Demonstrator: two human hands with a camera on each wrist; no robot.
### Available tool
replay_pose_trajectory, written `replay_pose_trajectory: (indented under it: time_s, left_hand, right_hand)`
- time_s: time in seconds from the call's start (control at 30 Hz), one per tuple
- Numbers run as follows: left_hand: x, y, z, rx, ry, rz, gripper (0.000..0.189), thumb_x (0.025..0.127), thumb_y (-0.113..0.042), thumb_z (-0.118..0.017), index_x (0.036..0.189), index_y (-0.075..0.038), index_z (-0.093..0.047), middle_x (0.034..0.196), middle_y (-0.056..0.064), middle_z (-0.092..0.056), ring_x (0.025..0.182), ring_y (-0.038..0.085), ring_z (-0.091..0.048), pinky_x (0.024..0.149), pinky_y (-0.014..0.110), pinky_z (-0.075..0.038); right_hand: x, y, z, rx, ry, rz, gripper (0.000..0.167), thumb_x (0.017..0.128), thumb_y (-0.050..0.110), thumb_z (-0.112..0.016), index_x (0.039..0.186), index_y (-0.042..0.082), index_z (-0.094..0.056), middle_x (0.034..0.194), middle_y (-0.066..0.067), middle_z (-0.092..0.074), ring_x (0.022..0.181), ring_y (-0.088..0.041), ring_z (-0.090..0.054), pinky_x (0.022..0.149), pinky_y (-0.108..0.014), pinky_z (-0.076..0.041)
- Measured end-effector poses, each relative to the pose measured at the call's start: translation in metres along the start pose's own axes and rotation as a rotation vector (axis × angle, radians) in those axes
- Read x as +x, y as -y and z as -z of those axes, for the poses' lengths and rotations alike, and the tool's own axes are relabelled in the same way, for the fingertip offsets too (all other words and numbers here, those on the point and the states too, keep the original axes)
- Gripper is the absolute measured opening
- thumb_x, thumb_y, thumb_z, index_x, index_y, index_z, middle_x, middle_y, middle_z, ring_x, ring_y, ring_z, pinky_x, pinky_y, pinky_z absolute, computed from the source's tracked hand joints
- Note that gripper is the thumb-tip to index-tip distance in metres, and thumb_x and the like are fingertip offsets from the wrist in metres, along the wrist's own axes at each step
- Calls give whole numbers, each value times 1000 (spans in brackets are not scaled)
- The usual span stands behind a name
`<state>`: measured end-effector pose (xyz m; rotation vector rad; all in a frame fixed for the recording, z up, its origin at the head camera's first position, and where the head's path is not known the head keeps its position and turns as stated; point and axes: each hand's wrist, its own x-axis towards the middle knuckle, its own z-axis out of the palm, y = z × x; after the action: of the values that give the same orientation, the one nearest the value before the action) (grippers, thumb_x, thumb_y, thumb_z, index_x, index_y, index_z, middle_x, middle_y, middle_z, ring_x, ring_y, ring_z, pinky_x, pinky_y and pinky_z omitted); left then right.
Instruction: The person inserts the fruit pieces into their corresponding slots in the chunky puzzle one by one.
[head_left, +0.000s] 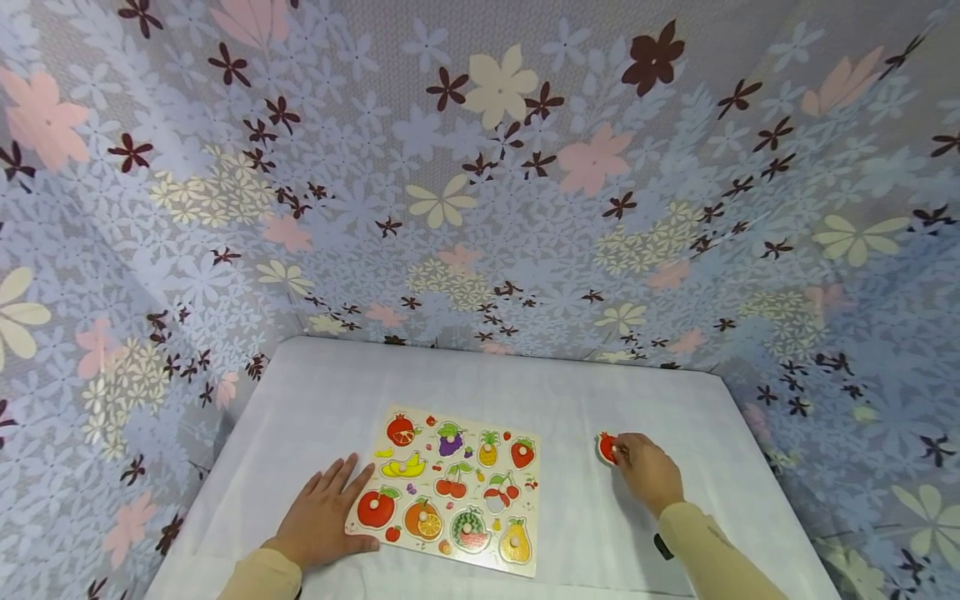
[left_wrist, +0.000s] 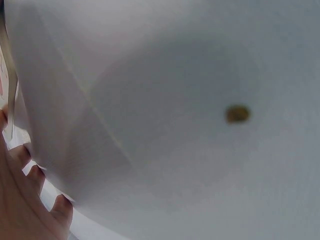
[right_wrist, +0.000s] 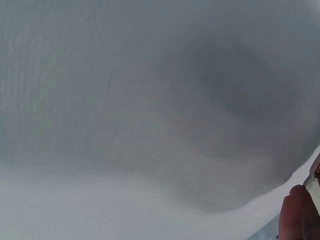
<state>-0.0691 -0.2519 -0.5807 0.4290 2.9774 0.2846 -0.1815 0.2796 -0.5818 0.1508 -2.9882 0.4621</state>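
My right hand (head_left: 651, 473) pinches a red pomegranate puzzle piece (head_left: 605, 446) by its small white knob, off to the right of the board. In the right wrist view, only fingertips (right_wrist: 296, 212) and a sliver of the piece show at the lower right edge. A wooden fruit puzzle board (head_left: 420, 546) lies on the table, with knobbed fruit pieces in it. Its top left spot shows a printed pomegranate (head_left: 401, 430) with no knob. My left hand (head_left: 322, 515) lies with fingers spread on the table, touching the board's left edge.
A white cloth covers the table (head_left: 570, 517). Flowered fabric (head_left: 480, 250) hangs behind it and along both sides. In the left wrist view, a small blurred brown spot (left_wrist: 237, 114) shows against the white surface.
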Motion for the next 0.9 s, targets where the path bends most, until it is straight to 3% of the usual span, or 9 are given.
replay_pose_trajectory:
  time_s: [0.47,0.67,0.9]
  left_hand:
    - [0,-4,4,-19,24,23,114,66,-84,-65,155,-17,-38,160,16,-29,144,38,-28,113,60,-26]
    - [1,-3,1,-8,18,21,115,66,-84,-65,156,-18,-37,160,16,-29,144,38,-28,113,60,-26]
    - [0,-4,4,-24,21,19,114,67,-83,-65,155,-17,-38,160,17,-29,144,38,-28,113,60,-25]
  right_hand:
    - [-4,29,-5,18,-17,90,26,88,17,-78,111,7,-72,114,-8,-68,96,-27,-66,80,-48,-57]
    - [-6,49,-6,39,-49,158,20,87,20,-79,105,13,-75,114,-3,-69,97,-25,-67,77,-44,-58]
    - [-5,81,-7,52,-28,201,17,87,23,-79,103,17,-76,117,-1,-68,102,-22,-66,80,-42,-58]
